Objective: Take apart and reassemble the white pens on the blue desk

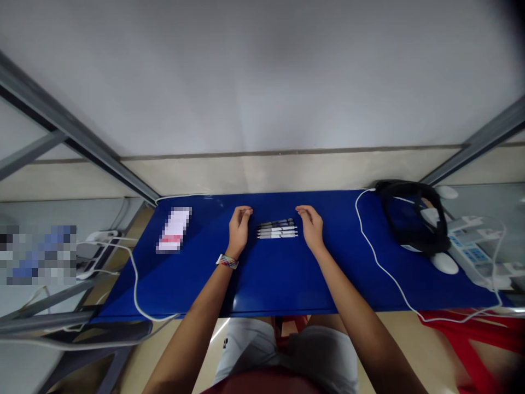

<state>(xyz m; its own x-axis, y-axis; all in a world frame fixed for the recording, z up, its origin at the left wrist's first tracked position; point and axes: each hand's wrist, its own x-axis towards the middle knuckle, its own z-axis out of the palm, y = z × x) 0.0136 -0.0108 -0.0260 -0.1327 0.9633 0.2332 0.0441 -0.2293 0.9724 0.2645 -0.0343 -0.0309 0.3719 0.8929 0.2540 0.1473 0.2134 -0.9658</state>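
My left hand (239, 223) is beside the left ends of the pens (277, 232), palm turned inward, fingers loosely bent, with nothing seen in its grip; a patterned band (227, 261) is on that wrist. My right hand (311, 225) stands opposite, just beyond the right ends, likewise half curled and holding nothing visible. The two hands are apart, with the pens between them, and I find no clear contact on either side. The pens lie flat on the blue worktop (279, 279), side by side and running left to right: white ones nearer me, darker ones behind. The exact count cannot be read. As to progress, I judge the grouping done: the white pens are close to parallel, their ends roughly level. The darker ones sit slightly askew, so in my judgement any shortfall in neatness is there. Further out, a phone (174, 230), its screen obscured, lies to the left; to the right are a white cable (383, 266) and a black headset (439, 232), both well apart from the pens.
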